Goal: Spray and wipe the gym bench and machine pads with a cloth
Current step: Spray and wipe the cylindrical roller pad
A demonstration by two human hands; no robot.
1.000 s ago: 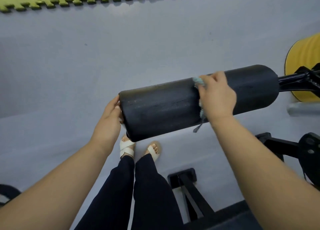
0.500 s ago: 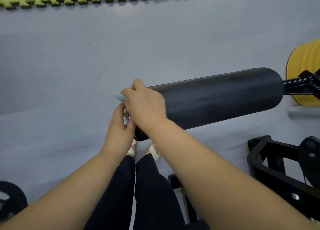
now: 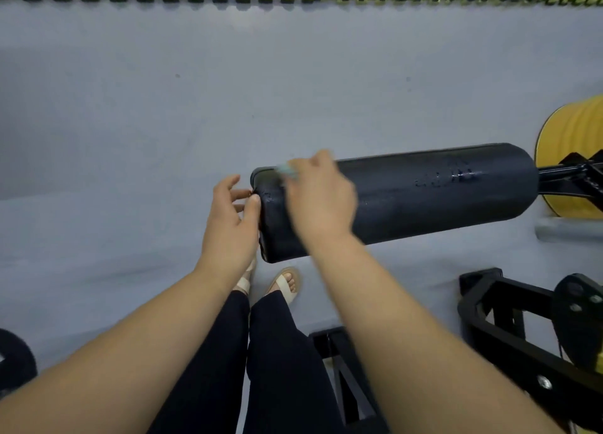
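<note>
The left hand (image 3: 231, 218) sits at the free end of the roller pad (image 3: 424, 198). Its fingers are loose and parted, holding nothing, and its thumb touches the end face, seemingly to steady it. Just to the right, a pale green cloth (image 3: 287, 169) shows as a small tuft on top of the pad near that end. The right hand (image 3: 321, 198) lies over it, fingers curled round it, pressing it onto the pad's top and front. This hand is blurred, so the exact grip is hard to read.

The step in hand looks like wiping the pad along its length. To do it well, the left hand should brace the end so the pad cannot turn, while the cloth runs in long overlapping strokes round the curve, not only the top. Farther right, wet specks (image 3: 456, 175) shine on the pad, well apart from the cloth, and likely need wiping. Beyond them the pad joins a black bar (image 3: 567, 179) in front of a yellow disc (image 3: 574, 146).
</note>
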